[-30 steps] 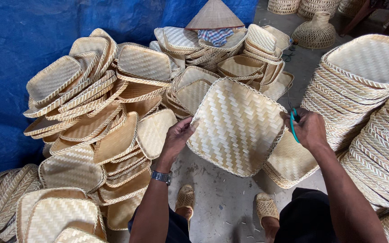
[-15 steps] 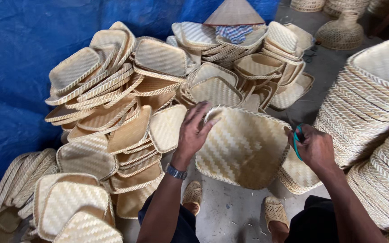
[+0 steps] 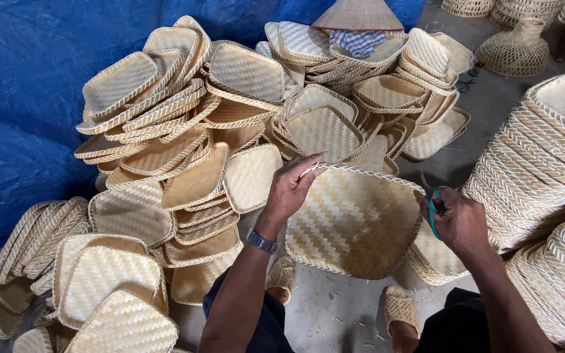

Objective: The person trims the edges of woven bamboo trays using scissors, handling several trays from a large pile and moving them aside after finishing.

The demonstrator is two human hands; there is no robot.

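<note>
- Left hand [image 3: 290, 189] pinched the far rim of the woven tray [image 3: 354, 222].
- Right hand [image 3: 456, 219] gripped green-handled scissors [image 3: 434, 210] at the tray's right edge.

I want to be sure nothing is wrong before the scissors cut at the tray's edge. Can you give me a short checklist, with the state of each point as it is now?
1. Left hand grips the rim of the woven tray: ok, fingers pinch the far edge.
2. Right hand holds the green-handled scissors: ok.
3. Scissor blades visible and aimed at the rim: cannot tell, the hand hides most of them.
4. Left fingers away from the blades: ok, the hands are at opposite sides of the tray.
5. Tray supported and steady: cannot tell, its underside is hidden.
6. Feet in woven slippers out of the cutting area: ok, they are below the tray.
</note>
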